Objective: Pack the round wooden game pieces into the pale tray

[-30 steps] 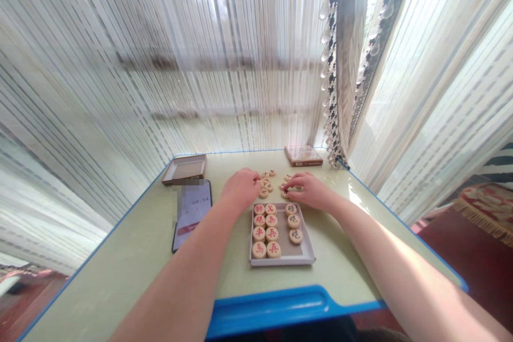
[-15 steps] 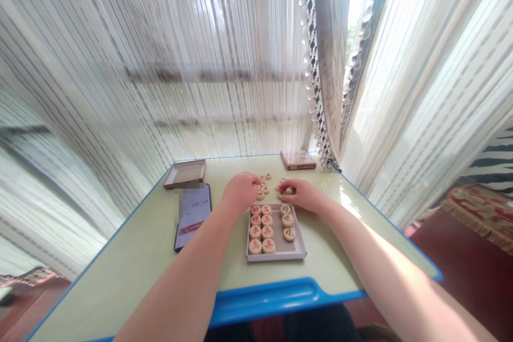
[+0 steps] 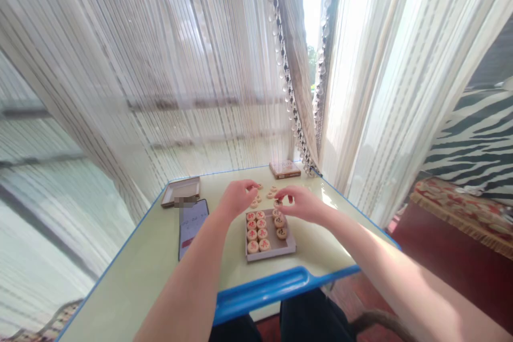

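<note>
A shallow tray (image 3: 270, 253) holds round Chinese chess pieces. Red-marked ones such as this chess piece (image 3: 262, 233) fill two columns on its left; a few black-marked ones, among them this chess piece (image 3: 281, 233), line the right side. My right hand (image 3: 300, 203) pinches a chess piece (image 3: 277, 203) between thumb and fingers, just above the tray's far right corner. Beyond the tray's far left corner, my left hand (image 3: 237, 197) has its fingers curled together by the loose chess pieces (image 3: 256, 201); whatever lies between the fingertips is unclear.
A phone (image 3: 193, 227) lies left of my left forearm. Behind it sits an empty box lid (image 3: 181, 191). A flat printed box (image 3: 284, 169) stands at the far right of the blue-edged table (image 3: 140, 256). String curtains (image 3: 180, 64) hang close behind.
My right hand has come toward the tray with a chess piece from the loose group. My left hand has lifted slightly by the loose pieces. The camera view has turned right.
</note>
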{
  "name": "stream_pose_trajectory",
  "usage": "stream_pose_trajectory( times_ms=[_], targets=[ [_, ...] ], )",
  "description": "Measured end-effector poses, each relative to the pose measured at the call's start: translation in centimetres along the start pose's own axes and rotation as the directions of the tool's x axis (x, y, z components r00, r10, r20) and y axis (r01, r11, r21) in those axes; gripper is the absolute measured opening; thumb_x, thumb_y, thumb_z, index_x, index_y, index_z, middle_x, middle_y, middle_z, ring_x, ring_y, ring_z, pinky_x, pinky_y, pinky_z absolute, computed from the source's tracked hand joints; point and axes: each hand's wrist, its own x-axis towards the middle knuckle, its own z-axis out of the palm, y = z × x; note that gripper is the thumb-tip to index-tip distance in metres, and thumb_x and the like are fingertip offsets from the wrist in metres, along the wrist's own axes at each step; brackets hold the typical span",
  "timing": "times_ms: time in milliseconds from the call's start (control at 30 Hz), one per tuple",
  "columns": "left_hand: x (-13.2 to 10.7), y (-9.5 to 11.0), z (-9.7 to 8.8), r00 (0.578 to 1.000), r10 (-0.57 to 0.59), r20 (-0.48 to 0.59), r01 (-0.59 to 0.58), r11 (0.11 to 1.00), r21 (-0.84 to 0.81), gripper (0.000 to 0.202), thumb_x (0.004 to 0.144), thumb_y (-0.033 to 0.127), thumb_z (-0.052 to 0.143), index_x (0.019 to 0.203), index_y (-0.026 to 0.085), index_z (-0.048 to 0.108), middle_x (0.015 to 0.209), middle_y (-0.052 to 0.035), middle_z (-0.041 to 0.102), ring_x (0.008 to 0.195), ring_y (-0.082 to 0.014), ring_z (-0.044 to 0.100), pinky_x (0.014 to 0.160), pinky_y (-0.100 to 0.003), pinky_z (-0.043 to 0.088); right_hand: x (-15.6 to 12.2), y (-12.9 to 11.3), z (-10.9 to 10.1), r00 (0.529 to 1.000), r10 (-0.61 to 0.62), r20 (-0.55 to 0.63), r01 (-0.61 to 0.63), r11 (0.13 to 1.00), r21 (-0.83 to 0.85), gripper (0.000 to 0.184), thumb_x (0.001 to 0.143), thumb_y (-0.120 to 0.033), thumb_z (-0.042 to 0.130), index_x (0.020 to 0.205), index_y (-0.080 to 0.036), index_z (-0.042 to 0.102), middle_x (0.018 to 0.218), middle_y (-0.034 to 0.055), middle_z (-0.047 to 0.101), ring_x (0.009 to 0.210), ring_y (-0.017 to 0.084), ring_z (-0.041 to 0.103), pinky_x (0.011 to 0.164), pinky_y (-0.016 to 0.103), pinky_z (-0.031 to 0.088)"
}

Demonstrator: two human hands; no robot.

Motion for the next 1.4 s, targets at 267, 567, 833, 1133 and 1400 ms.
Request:
stream_pose_trajectory(
  times_ms=[267,567,833,1133,1400],
  targets=[
    [-0.8,0.9,-0.7,0.994,-0.015,-0.105,0.019,0.999,0.033,0.030,0.077,0.020,0.042,0.089,0.021,0.069,0.076,-0.0010,0.070,0.072,-0.0157,0.062,0.069,-0.027,0.047,-5.3,0.9,2.0,0.975,0.043,-0.219,-0.017,0.992,0.122,0.018,0.071,-0.028,0.060,0.085,-0.019,0.066,0.074,0.0004,0.060,0.054,0.009,0.038,0.051,0.022,0.035],
    [-7.1,2.1,1.2,0.946,0.224,-0.234,-0.209,0.974,0.087,0.016,0.077,0.025,0.055,0.082,0.021,0.069,0.081,-0.0022,0.070,0.079,-0.0165,0.059,0.081,-0.031,0.046,-5.9,0.9,3.1,0.975,-0.011,-0.224,0.035,0.994,0.103,0.016,0.069,-0.024,0.061,0.084,-0.020,0.065,0.077,0.0002,0.063,0.063,0.012,0.050,0.058,0.024,0.039],
    [-7.5,3.8,1.2,0.926,0.377,-0.014,-0.374,0.921,0.108,0.019,0.076,0.021,0.054,0.071,0.023,0.072,0.076,-0.0011,0.069,0.072,-0.0146,0.055,0.076,-0.030,0.043,-5.9,0.4,3.2,0.980,-0.111,-0.162,0.134,0.981,0.139,0.007,0.071,-0.020,0.062,0.076,-0.020,0.066,0.081,0.0020,0.066,0.072,0.013,0.056,0.061,0.024,0.042],
    [-8.1,5.3,1.9,0.923,0.381,0.060,-0.385,0.918,0.092,0.018,0.074,0.018,0.055,0.077,0.024,0.072,0.075,-0.0008,0.068,0.076,-0.0167,0.054,0.078,-0.032,0.041,-6.1,0.0,3.4,0.986,-0.110,-0.128,0.118,0.991,0.055,0.004,0.069,-0.019,0.063,0.073,-0.020,0.064,0.075,0.0003,0.061,0.073,0.014,0.056,0.067,0.025,0.042],
    [-8.0,5.2,2.5,0.918,0.384,0.096,-0.392,0.916,0.082,0.017,0.074,0.018,0.054,0.075,0.023,0.070,0.077,-0.0009,0.068,0.079,-0.0170,0.054,0.081,-0.034,0.040,-6.1,0.0,3.2,0.994,-0.065,-0.090,0.071,0.996,0.058,0.007,0.069,-0.017,0.061,0.074,-0.020,0.063,0.076,-0.0006,0.060,0.075,0.014,0.056,0.070,0.025,0.042]
  ],
)
